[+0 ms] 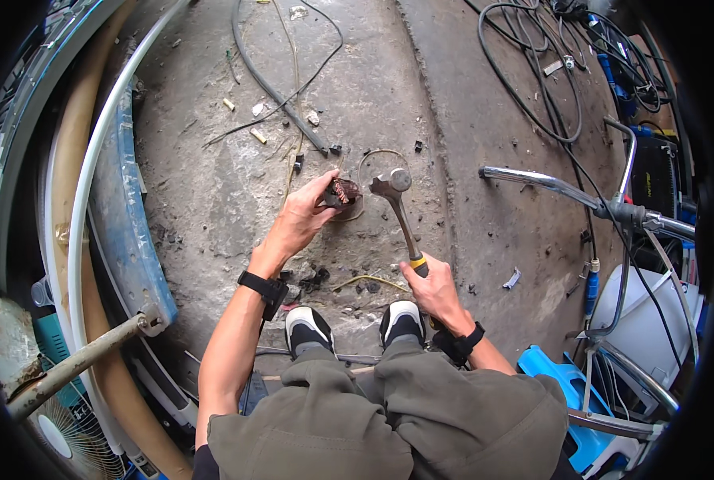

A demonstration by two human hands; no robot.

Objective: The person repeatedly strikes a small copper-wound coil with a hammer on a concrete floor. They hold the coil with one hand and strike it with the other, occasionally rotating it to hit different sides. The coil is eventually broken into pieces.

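My left hand is closed around a small dark metal part with copper wire windings, which looks like a motor core. Its coppery strands face up, just above the concrete floor; whether it rests on the floor is hidden. To its right, my right hand grips a hammer by its black and yellow handle. The steel hammer head is raised beside the wound part, a small gap away from it. A thin loop of wire lies on the floor behind the hammer head.
Dark cables and small scraps lie on the floor ahead. At the right stand a chrome tubular frame, more cables and a bright blue plastic piece. Long curved pipes and a blue metal beam line the left.
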